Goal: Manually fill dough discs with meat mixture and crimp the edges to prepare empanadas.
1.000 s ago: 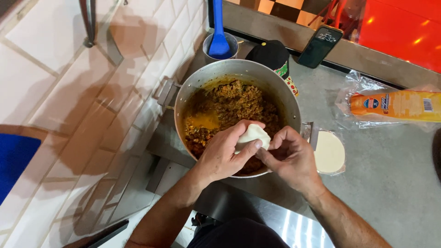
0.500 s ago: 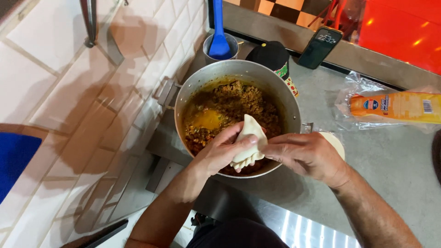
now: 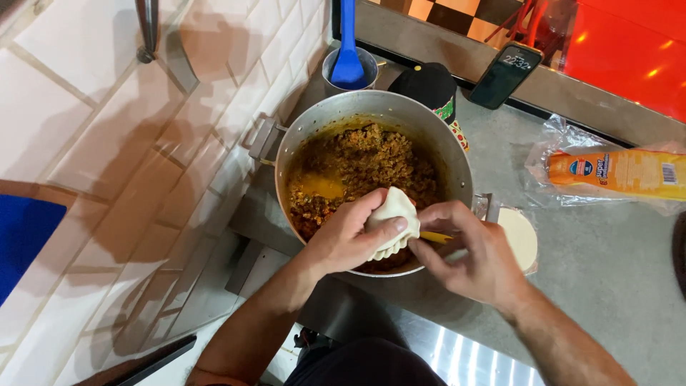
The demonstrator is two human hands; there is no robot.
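My left hand holds a folded white dough pocket with a crimped edge over the near rim of a big metal pot. The pot holds brown minced-meat filling with orange oil pooled at its left. My right hand pinches the pocket's right edge, and a thin yellow handle pokes out from under its fingers. A stack of round white dough discs lies just right of the pot, partly behind my right hand.
A blue spatula stands in a small metal cup behind the pot. A black cap, a phone and a plastic bag with an orange package lie on the grey counter. Tiled wall at left.
The dough pocket has turned in my left hand so its crimped edge faces down. My right hand has come back from the dough discs to the pocket's edge.
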